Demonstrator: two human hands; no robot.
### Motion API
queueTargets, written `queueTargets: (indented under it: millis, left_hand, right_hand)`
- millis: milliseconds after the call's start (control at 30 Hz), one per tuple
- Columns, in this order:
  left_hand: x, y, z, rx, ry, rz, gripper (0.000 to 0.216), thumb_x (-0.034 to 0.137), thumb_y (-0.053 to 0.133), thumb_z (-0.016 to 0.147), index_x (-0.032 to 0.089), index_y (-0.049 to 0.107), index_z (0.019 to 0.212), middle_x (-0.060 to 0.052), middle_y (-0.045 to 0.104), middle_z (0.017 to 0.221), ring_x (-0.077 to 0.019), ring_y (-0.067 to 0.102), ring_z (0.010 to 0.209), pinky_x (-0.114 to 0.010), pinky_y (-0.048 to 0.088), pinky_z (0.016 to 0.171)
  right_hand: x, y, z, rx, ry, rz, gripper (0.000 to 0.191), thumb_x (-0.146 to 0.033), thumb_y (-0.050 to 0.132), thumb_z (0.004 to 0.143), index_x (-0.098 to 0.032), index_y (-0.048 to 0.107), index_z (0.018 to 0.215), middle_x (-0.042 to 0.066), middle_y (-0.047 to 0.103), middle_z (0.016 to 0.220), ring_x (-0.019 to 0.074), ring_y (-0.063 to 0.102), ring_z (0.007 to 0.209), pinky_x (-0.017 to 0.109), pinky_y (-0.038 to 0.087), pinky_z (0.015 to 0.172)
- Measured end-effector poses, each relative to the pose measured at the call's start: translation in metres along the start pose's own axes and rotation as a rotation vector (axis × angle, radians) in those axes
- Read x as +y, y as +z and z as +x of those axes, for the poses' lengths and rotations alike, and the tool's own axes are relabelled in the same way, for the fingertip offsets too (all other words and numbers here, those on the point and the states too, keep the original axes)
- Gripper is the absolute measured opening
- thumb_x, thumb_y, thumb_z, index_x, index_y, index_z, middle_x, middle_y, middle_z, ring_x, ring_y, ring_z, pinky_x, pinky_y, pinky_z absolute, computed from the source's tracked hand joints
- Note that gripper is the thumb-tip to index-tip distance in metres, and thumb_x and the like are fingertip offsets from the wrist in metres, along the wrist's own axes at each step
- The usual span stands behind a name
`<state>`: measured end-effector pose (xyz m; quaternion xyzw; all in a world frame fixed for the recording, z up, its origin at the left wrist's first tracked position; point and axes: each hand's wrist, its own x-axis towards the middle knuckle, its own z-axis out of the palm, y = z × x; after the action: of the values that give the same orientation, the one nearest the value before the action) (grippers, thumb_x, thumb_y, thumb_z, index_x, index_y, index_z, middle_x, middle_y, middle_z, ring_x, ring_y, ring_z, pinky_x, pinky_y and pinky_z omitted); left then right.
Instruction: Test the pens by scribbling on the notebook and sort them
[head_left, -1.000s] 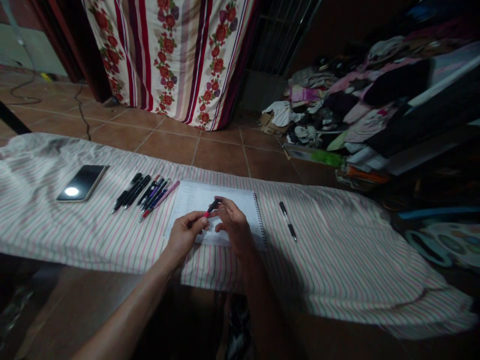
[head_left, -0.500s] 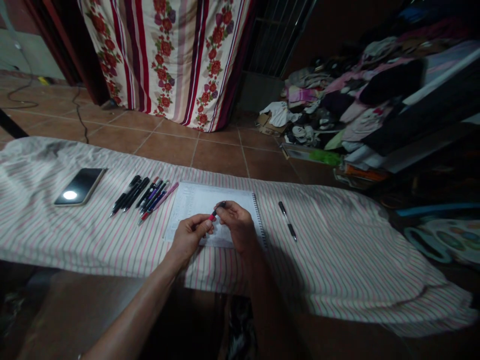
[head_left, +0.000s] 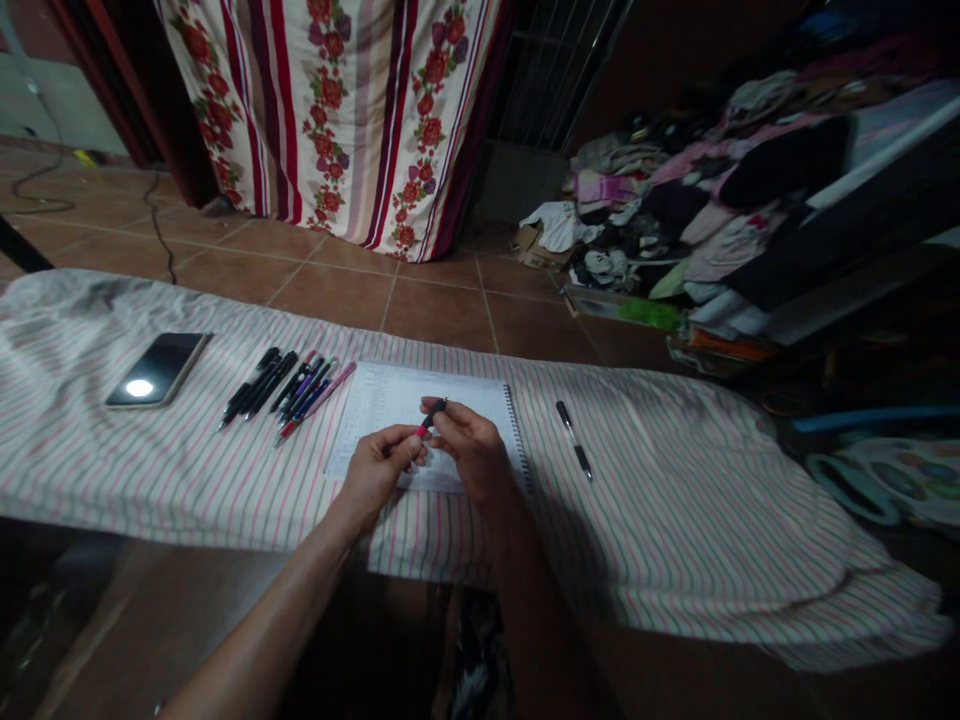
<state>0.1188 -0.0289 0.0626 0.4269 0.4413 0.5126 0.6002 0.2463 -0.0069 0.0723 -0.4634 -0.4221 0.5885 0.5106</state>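
Over a spiral notebook (head_left: 480,396), a short pink-and-black pen (head_left: 430,416) is held between my two hands. My left hand (head_left: 377,464) pinches its pink end. At the black end, the fingers of my right hand (head_left: 472,440) are closed round it. Part of the pen is hidden by the fingers. The notebook lies open, with small writing on its page and its wire binding on the right. Right of it lies a pen with a clear barrel and black grip (head_left: 574,440). Several pens and markers (head_left: 289,390) lie in a group to the left.
A striped cloth (head_left: 675,500) covers the table. A phone (head_left: 159,370) with a light reflection lies at the left. Beyond the table are a tiled floor (head_left: 435,300), a floral curtain (head_left: 330,120) and a heap of clothes (head_left: 675,190) at the right.
My right fingers have shifted slightly on the black end, and more of it shows. My left hand keeps its pinch. The view has moved very little.
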Motion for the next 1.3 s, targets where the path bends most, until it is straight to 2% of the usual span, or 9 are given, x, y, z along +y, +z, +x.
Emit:
queueTargets:
  millis: [200,433,533,667,800,867,1000,1100,1300]
  left_hand:
    - [-0.002,0.004,-0.001,0.056,0.005,0.038,0.021,0.029,0.068,0.063,0.014,0.068,0.077,0.0,0.062,0.059,-0.0105,0.05,0.057,-0.023,0.037,0.057]
    - [-0.001,0.001,0.001,0.062,-0.036,0.013,0.023,0.03,0.068,0.063,0.013,0.068,0.079,0.001,0.06,0.055,-0.0093,0.048,0.052,-0.023,0.036,0.055]
    - [-0.001,0.0,0.001,0.026,-0.032,0.008,0.022,0.03,0.066,0.066,0.013,0.068,0.079,0.001,0.06,0.055,-0.009,0.048,0.052,-0.022,0.035,0.055]
    - [-0.001,0.001,0.001,0.029,-0.019,0.018,0.019,0.029,0.066,0.065,0.013,0.068,0.076,0.001,0.059,0.054,-0.0093,0.048,0.052,-0.023,0.035,0.055]
    - [0.001,0.003,0.001,0.042,0.002,0.04,0.019,0.029,0.067,0.063,0.014,0.069,0.075,0.001,0.061,0.056,-0.0103,0.05,0.054,-0.023,0.037,0.057]
    - [0.002,0.003,0.001,0.038,-0.001,0.056,0.02,0.029,0.067,0.063,0.014,0.069,0.075,0.0,0.062,0.058,-0.0107,0.05,0.055,-0.024,0.037,0.057]
    - [0.001,0.002,0.002,0.048,-0.018,0.043,0.02,0.029,0.067,0.064,0.013,0.069,0.076,0.0,0.061,0.056,-0.0101,0.049,0.054,-0.023,0.036,0.056]
    - [0.0,0.0,0.003,0.041,-0.014,0.031,0.019,0.028,0.066,0.065,0.013,0.068,0.076,0.001,0.06,0.055,-0.0097,0.048,0.053,-0.023,0.036,0.056]
    - [-0.001,0.001,0.003,0.027,-0.006,0.037,0.019,0.029,0.066,0.065,0.014,0.068,0.076,0.001,0.06,0.055,-0.0098,0.049,0.053,-0.023,0.037,0.056]
  right_hand:
    - [0.005,0.005,0.002,0.06,-0.037,-0.011,0.024,-0.034,0.07,0.058,-0.018,0.055,0.068,-0.004,0.054,0.061,0.009,0.051,0.055,0.021,0.045,0.05]
    - [-0.001,0.003,-0.002,-0.02,-0.02,0.08,0.042,-0.041,0.065,0.066,-0.021,0.058,0.102,0.004,0.06,0.091,0.0137,0.057,0.075,0.024,0.05,0.054]
    - [-0.001,0.001,-0.003,-0.031,-0.011,0.072,0.04,-0.038,0.066,0.065,-0.021,0.062,0.102,0.005,0.061,0.1,0.0133,0.058,0.077,0.024,0.051,0.06]
    - [0.003,0.0,0.0,0.03,-0.01,0.041,0.032,-0.035,0.069,0.062,-0.019,0.065,0.089,0.002,0.064,0.087,0.0109,0.057,0.069,0.024,0.049,0.061]
    - [0.006,0.002,0.003,0.066,-0.033,-0.009,0.026,-0.035,0.072,0.057,-0.018,0.057,0.07,-0.004,0.055,0.062,0.009,0.052,0.057,0.023,0.046,0.055]
    - [0.006,0.003,0.002,0.064,-0.043,0.001,0.028,-0.036,0.072,0.057,-0.019,0.054,0.071,-0.004,0.055,0.064,0.0094,0.052,0.057,0.022,0.046,0.053]
    - [0.0,0.003,-0.002,0.011,-0.019,0.072,0.038,-0.041,0.066,0.065,-0.021,0.059,0.096,0.002,0.06,0.086,0.0133,0.057,0.075,0.024,0.05,0.059]
    - [-0.004,0.001,-0.005,-0.028,0.009,0.058,0.037,-0.038,0.066,0.066,-0.021,0.063,0.099,0.003,0.061,0.095,0.0137,0.057,0.081,0.025,0.051,0.064]
    - [0.002,-0.001,-0.002,-0.011,0.009,0.053,0.03,-0.033,0.068,0.063,-0.018,0.066,0.09,0.001,0.064,0.079,0.0106,0.058,0.063,0.026,0.049,0.06]
